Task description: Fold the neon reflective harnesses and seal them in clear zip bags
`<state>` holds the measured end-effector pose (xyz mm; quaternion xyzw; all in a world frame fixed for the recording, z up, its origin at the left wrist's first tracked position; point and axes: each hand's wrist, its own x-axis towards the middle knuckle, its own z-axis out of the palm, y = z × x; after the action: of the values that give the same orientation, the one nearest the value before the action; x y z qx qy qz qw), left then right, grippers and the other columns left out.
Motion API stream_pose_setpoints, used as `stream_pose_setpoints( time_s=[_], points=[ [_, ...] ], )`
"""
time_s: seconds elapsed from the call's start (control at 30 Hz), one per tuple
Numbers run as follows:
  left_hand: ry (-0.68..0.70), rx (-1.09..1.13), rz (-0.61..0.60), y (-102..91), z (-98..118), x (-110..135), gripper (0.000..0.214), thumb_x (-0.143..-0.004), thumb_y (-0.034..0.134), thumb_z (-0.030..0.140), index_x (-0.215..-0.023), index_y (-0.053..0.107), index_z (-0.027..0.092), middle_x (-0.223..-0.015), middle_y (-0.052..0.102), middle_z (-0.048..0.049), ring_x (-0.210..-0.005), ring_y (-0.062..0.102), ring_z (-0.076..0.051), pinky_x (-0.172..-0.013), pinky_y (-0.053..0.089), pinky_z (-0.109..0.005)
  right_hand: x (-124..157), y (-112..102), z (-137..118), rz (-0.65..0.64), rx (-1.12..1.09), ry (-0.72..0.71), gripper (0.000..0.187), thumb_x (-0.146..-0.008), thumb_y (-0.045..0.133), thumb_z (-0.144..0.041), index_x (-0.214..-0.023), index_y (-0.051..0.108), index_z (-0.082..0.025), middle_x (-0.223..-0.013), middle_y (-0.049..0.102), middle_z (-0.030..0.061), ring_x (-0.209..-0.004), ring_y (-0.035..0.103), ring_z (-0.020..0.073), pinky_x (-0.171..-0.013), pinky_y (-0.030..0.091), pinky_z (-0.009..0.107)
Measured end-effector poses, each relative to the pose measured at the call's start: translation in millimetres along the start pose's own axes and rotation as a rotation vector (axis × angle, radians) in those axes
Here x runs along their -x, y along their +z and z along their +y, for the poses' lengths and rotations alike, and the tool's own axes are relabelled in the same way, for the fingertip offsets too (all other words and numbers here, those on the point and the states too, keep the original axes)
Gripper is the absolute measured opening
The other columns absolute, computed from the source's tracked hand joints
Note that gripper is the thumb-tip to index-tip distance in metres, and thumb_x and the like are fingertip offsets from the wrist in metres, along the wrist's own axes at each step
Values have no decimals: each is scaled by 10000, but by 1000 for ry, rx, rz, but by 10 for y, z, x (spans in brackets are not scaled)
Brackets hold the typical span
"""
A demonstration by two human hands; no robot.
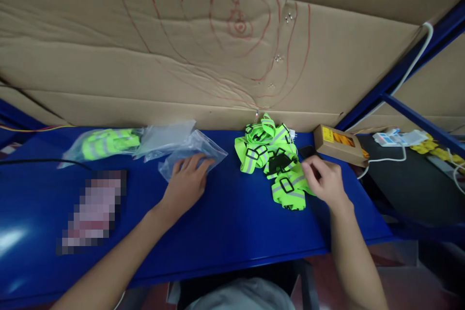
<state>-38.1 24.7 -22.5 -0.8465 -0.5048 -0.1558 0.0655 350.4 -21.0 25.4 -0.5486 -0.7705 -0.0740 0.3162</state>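
Observation:
My left hand [187, 179] lies with its fingers spread on a clear plastic bag [209, 147] on the blue table. Beside that bag are more flat clear bags [167, 138]. Farther left, a bagged neon-green reflective strap bundle [109, 144] rests on its side. To the right, several loose neon-green reflective straps [261, 143] with black buckles form a pile. My right hand [325, 181] is curled at the pile's right edge, its thumb and fingers closed on a rolled reflective strap [290, 191]. The fingertips are partly hidden behind the hand.
A blurred-out flat object [94, 210] lies on the table [232, 223] at left. An open cardboard box [339, 145] with orange contents stands at the right rear. A cardboard wall [181, 72] closes the back, and a blue frame [417, 111] with a white cable borders the right.

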Motion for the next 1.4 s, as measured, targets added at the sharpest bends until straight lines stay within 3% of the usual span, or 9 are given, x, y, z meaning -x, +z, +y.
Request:
stream_pose_setpoints(
  time_s=[0.1, 0.2, 0.37, 0.63, 0.8, 0.87, 1.0, 1.2, 1.4],
  points=[
    [32, 79, 15, 44, 73, -1, 303, -1025, 485, 293, -1260, 655, 205, -1348, 643, -148, -1221, 624, -352, -1030, 484, -541, 51, -102, -82, -74, 18, -37, 374, -1012, 599, -454, -742, 673, -207, -645, 641, 21, -622, 617, 178, -669, 452, 330],
    [51, 98, 13, 62, 75, 2, 273, -1038, 487, 312, -1206, 672, 202, -1327, 647, -137, -1206, 630, -335, -1037, 479, -524, 302, -33, -215, -128, 91, 17, 346, -989, 636, -505, -1168, 721, -222, -1191, 712, 125, -1109, 678, 302, -942, 499, 449],
    [100, 161, 24, 49, 93, 17, 254, -1046, 486, 294, -1160, 696, 205, -1291, 655, -127, -1177, 634, -313, -1038, 470, -510, 1037, 283, -625, -117, 142, 197, 584, -1010, 605, -437, -1555, 473, -272, -1709, 184, 194, -1531, 310, 480, -1090, 422, 695],
    [350, 473, -142, -67, 354, 121, 310, -1055, 526, 389, -1297, 652, 242, -1351, 643, -97, -1238, 622, -266, -1077, 459, -428, 1138, 342, -1239, -213, -90, 166, 489, -1025, 585, -298, -1510, 528, -297, -1415, 602, 146, -1308, 605, 338, -1032, 590, 546],
    [399, 699, -347, -151, 353, 142, 952, -792, 789, 669, -1563, 414, 254, -1505, 558, -136, -1370, 546, -334, -1142, 416, -460, 1035, 406, -1668, -321, -286, -6, 471, -1014, 554, -247, -1484, 548, -283, -1440, 632, 100, -1312, 630, 300, -1061, 599, 466],
    [384, 760, -371, -155, 323, 143, 1013, -771, 809, 664, -1593, 368, 267, -1522, 548, -134, -1392, 529, -336, -1159, 394, -457, 1050, 394, -1717, -268, -350, -19, 460, -998, 567, -222, -1451, 568, -302, -1388, 656, 91, -1285, 643, 294, -1050, 601, 465],
    [361, 791, -368, -136, 299, 160, 884, -849, 784, 504, -1594, 357, 295, -1531, 537, -112, -1396, 521, -331, -1148, 395, -461, 1083, 378, -1602, -89, -218, 96, 430, -971, 639, -283, -1396, 601, -335, -1522, 475, 128, -1415, 501, 380, -1057, 552, 596],
    [360, 784, -385, -162, 327, 182, 808, -850, 733, 324, -1565, 363, 254, -1524, 533, -98, -1408, 502, -303, -1179, 372, -458, 1032, 457, -1289, -221, 103, 137, 821, -930, 704, -504, -1620, 318, -281, -1721, 163, 210, -1552, 250, 518, -1118, 300, 838],
    [347, 799, -384, -192, 324, 175, 834, -807, 712, 259, -1566, 366, 259, -1524, 541, -82, -1412, 503, -295, -1196, 370, -460, 941, 220, -1011, -334, -83, 146, 572, -1041, 541, -343, -1590, 388, -295, -1420, 661, 129, -1240, 693, 316, -934, 644, 487]
  ],
)
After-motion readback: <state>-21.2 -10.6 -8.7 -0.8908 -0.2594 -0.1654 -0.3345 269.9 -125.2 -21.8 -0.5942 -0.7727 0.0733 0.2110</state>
